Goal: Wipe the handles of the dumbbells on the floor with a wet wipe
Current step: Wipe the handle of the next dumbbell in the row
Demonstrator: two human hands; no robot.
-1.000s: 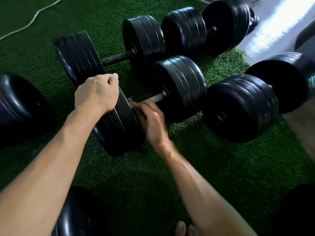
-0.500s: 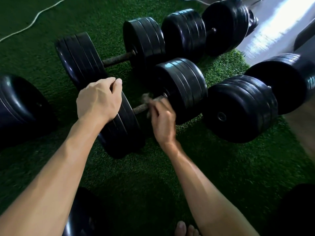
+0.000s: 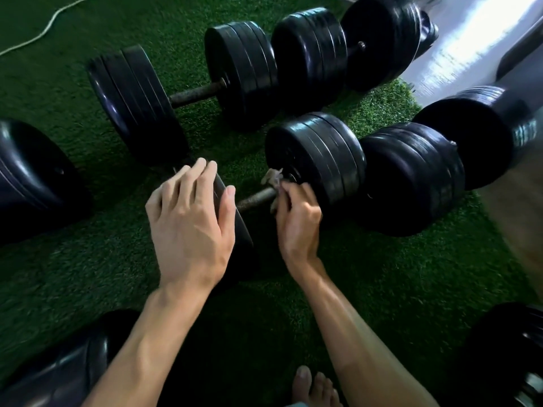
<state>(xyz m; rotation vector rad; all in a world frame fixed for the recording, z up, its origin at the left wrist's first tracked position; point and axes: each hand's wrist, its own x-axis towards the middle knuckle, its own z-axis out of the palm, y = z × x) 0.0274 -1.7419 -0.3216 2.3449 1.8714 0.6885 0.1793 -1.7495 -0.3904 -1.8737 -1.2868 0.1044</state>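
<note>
Right hand (image 3: 296,221) has its grip closed around a crumpled wet wipe (image 3: 273,180), and it presses the wipe on the bar (image 3: 255,199) of the near dumbbell, at the end next to the right stack of plates (image 3: 317,160). Left hand (image 3: 188,227) has a loose, wide grip with straight fingers, and it rests on top of the left stack of plates (image 3: 232,218), holding nothing tight. This dumbbell lies on the green grass mat (image 3: 382,289), just in front of the person. A second dumbbell lies behind it with a rusty-looking handle (image 3: 198,92), and more black weights sit to the right and at the edges. Bare toes (image 3: 311,386) show at the bottom, close to the weights. Now, what could go wrong? The plates are round, so the dumbbell could roll if the left hand lets go or pushes too hard, and it might bump the toes. The wipe is small and bunched up, so it could slip off the bar or miss part of it. The fingers are very near the plates, so they could get pinched there if the weight shifts. The bar looks rough, so it might tear the wipe. I think the far handle is not wiped yet, but I cannot be sure.
</note>
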